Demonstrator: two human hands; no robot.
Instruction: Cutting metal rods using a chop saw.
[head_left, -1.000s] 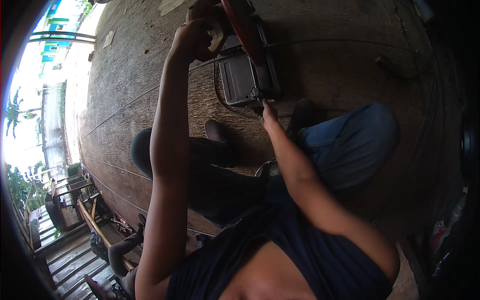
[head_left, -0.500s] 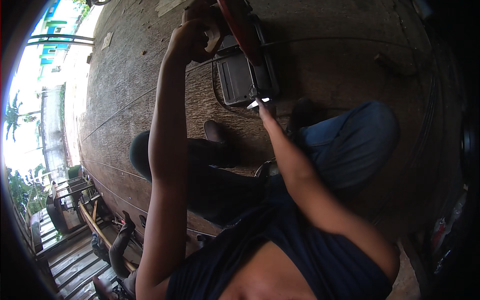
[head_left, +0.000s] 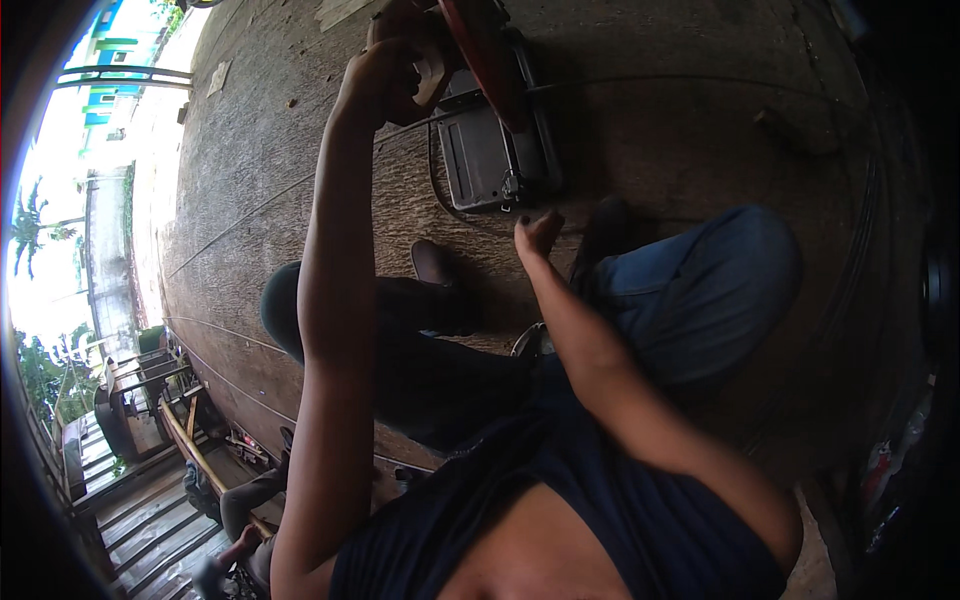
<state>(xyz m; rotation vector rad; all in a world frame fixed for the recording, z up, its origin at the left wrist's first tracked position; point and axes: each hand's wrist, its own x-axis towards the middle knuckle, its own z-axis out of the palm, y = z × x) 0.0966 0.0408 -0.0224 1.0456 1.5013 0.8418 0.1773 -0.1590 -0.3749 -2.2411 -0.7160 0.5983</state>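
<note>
My left hand (head_left: 378, 82) is wrapped round the loop-shaped handle (head_left: 432, 75) of a floor-standing cut-off saw. The saw's red guard (head_left: 485, 65) slants down over its dark grey base (head_left: 472, 160). A thin rod (head_left: 260, 205) passes through the saw and runs far out to both sides. At the near end of the base sits a small metal clamp screw (head_left: 512, 186). Just short of it is my right hand (head_left: 540, 232), apart from the clamp, with thumb and fingers separated and nothing visible in them.
My shoes (head_left: 432, 262) and bent knees (head_left: 700, 270) flank the space before the saw. A cable (head_left: 437, 185) curves beside the base. On the right lies a dark lump (head_left: 790, 130) on the board floor (head_left: 270, 130). Another person's leg (head_left: 250, 495) shows at lower left, near a wooden pole (head_left: 190, 440).
My right hand has drawn back slightly from the clamp end of the saw, and the bright patch by its fingers is gone. My left hand stays on the handle.
</note>
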